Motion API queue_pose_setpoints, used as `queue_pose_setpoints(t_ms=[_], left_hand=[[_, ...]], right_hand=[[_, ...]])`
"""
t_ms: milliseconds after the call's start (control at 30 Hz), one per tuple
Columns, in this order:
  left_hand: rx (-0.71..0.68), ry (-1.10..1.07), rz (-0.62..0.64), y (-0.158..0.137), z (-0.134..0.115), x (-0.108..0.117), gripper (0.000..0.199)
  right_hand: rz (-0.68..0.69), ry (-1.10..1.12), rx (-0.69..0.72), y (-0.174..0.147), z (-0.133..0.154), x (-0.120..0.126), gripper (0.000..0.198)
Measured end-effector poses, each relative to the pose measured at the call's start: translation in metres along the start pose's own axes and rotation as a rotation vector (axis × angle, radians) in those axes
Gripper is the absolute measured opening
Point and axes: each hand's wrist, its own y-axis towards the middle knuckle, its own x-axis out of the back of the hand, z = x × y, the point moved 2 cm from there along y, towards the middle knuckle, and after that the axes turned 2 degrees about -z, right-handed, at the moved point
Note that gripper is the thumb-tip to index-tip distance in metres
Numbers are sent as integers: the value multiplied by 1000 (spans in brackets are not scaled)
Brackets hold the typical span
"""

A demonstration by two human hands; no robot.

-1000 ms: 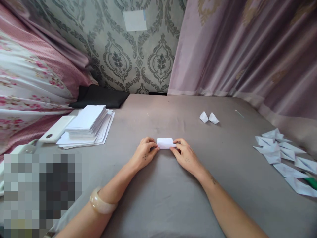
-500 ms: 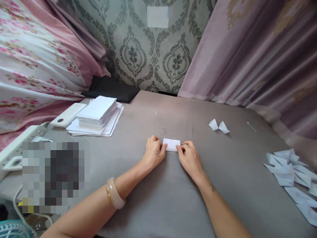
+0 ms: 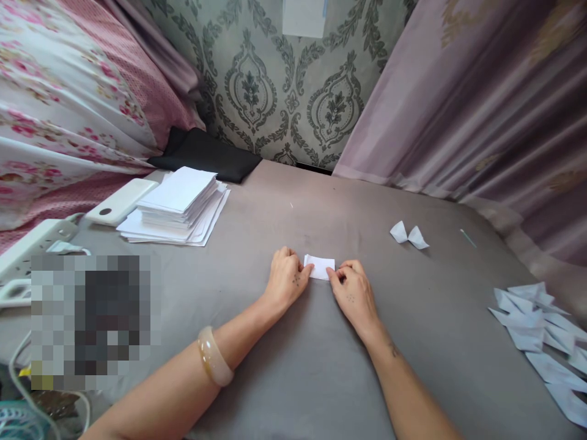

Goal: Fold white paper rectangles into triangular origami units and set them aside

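A small folded white paper [image 3: 320, 267] lies on the grey cloth between my two hands. My left hand [image 3: 290, 276] pinches its left end, the thumb on top and the fingers curled behind. At the right end, my right hand [image 3: 354, 287] holds it in a similar pinch between thumb and forefinger. The paper looks like a flat rectangle; how many layers it has I cannot tell. Beyond my right hand sits a white folded paper piece [image 3: 409, 235] with two pointed wings.
At the back left is a stack of white paper [image 3: 177, 198] beside a white power bank-like slab [image 3: 120, 203] and a power strip [image 3: 34, 247]. Several folded paper pieces [image 3: 527, 324] lie at the right edge. A thin stick [image 3: 468, 238] rests at the far right. Black cloth [image 3: 206, 156] lies behind the stack.
The camera view has tilted slightly downward. Both hands keep their grip on the ends of the paper, with hardly any visible movement.
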Motion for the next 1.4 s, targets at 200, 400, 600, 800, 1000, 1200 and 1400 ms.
queue_pose_setpoints(t_ms=[200, 400, 600, 800, 1000, 1200, 1400], left_hand=[[-99, 70, -5, -3, -3, 1, 30], [-116, 74, 5, -3, -3, 3, 28], [-124, 74, 36, -2, 0, 3, 28], [-92, 79, 47, -1, 1, 2, 28], [-102, 88, 51, -1, 4, 0, 28], [-88, 150, 70, 0, 1, 1, 28], [-97, 203, 91, -3, -7, 10, 12]], right_hand=[[-7, 21, -3, 0, -1, 1, 36], [-10, 25, -2, 1, 0, 2, 38], [13, 32, -33, 1, 0, 3, 34], [24, 43, -36, 1, 0, 2, 34], [24, 42, -32, 0, -1, 1, 35], [19, 46, -21, 0, -1, 1, 37], [3, 59, -18, 1, -1, 3, 28]])
